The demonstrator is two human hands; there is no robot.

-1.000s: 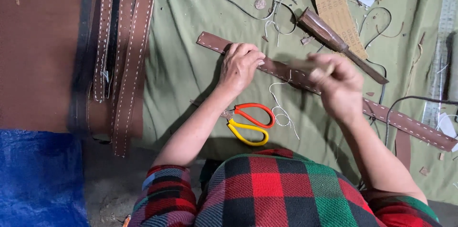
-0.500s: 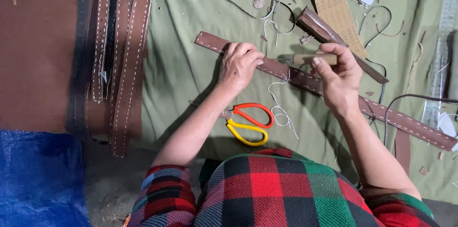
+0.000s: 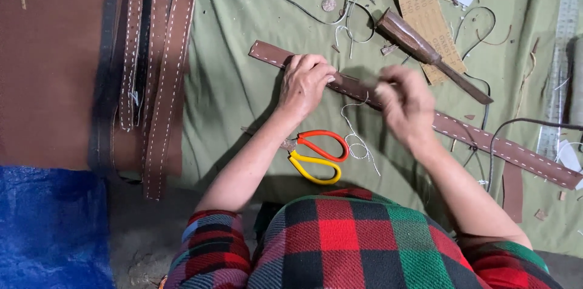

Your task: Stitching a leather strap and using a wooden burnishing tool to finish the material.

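Head view: left hand (image 3: pixel 305 84) flat on strap (image 3: pixel 486 140)

The left hand (image 3: pixel 308 82) lies palm down with fingers curled, pressing on the brown leather strap (image 3: pixel 480 138). The right hand (image 3: pixel 405 102), blurred, hovers just above the strap, fingers bunched together.

No packages, labels, signs or screens appear on the cloth (image 3: pixel 243 82).
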